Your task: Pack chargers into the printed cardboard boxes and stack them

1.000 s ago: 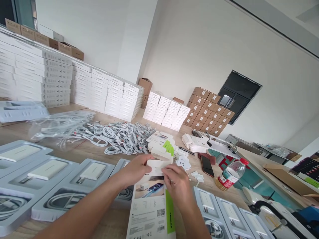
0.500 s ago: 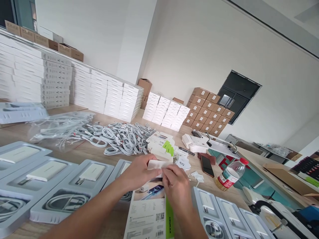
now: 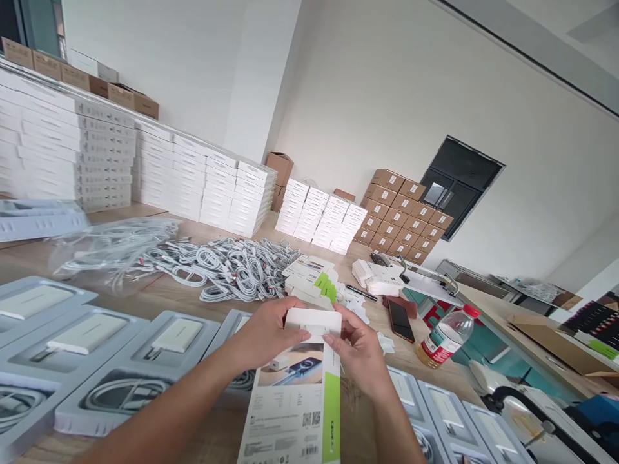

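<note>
A white and green printed carton (image 3: pixel 290 406) stands in front of me, its back with a phone picture and codes facing me. At its top is a white flap (image 3: pixel 312 318). My left hand (image 3: pixel 265 335) grips the flap's left side, thumb pressed on the front and fingers behind. On the right side, my right hand (image 3: pixel 355 348) pinches the same carton top with its thumb on the front. Grey trays (image 3: pixel 178 335) holding white chargers and coiled cables lie left of the carton, and more trays (image 3: pixel 447 412) lie to its right.
A heap of white cables (image 3: pixel 246 267) lies behind my hands, near flat cartons (image 3: pixel 309 277). White boxes (image 3: pixel 227 187) are stacked at the back. A phone (image 3: pixel 400 321) and a drink bottle (image 3: pixel 447 338) stand right, beyond the trays.
My right hand has shifted outward to the carton top's right side, its thumb now on the front. The flap, earlier mostly covered by my fingers, now shows upright and wider.
</note>
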Motion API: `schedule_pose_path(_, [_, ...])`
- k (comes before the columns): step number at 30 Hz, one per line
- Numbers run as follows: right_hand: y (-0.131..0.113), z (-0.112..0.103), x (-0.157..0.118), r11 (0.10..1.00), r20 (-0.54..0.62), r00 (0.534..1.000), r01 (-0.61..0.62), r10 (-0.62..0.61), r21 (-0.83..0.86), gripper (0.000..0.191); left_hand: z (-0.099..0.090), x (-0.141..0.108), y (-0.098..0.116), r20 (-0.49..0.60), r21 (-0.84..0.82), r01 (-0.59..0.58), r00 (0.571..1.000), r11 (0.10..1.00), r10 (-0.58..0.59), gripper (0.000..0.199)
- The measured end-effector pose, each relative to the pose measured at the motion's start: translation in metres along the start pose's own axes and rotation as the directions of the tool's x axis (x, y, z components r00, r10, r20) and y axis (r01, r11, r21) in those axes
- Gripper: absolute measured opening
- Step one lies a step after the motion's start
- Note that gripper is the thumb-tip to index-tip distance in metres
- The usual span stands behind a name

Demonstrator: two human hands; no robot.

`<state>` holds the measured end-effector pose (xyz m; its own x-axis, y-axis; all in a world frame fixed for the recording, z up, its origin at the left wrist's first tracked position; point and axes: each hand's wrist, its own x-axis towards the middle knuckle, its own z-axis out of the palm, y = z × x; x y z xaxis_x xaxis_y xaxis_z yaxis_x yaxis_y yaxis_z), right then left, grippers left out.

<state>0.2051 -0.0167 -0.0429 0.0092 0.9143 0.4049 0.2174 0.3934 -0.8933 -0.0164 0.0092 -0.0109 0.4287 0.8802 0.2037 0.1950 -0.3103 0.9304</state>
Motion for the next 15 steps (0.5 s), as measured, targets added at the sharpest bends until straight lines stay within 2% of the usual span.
schedule_pose_path(3, [0.000,0.005,0.000,0.976,0.031,0.997,-0.079,0.074,0.205,0.051,0.003,-0.002,0.004,-0.019,0.041,-0.010,1.000,0.999,0.011,0.013])
schedule_pose_path(5, [-0.002,0.007,0.000,0.959,0.015,0.995,-0.095,0.095,0.266,0.044,0.004,-0.003,0.006,-0.030,0.066,-0.020,0.999,0.998,0.022,0.013])
schedule_pose_path(10, [-0.007,0.008,0.000,0.950,-0.044,0.990,-0.116,0.135,0.288,0.043,0.007,-0.005,0.005,-0.051,0.064,-0.047,0.997,0.997,0.051,0.010])
schedule_pose_path(15, [-0.011,0.011,-0.003,0.957,-0.068,0.991,-0.092,0.115,0.273,0.036,0.009,-0.005,0.005,-0.083,0.115,-0.088,0.992,0.989,0.098,0.010])
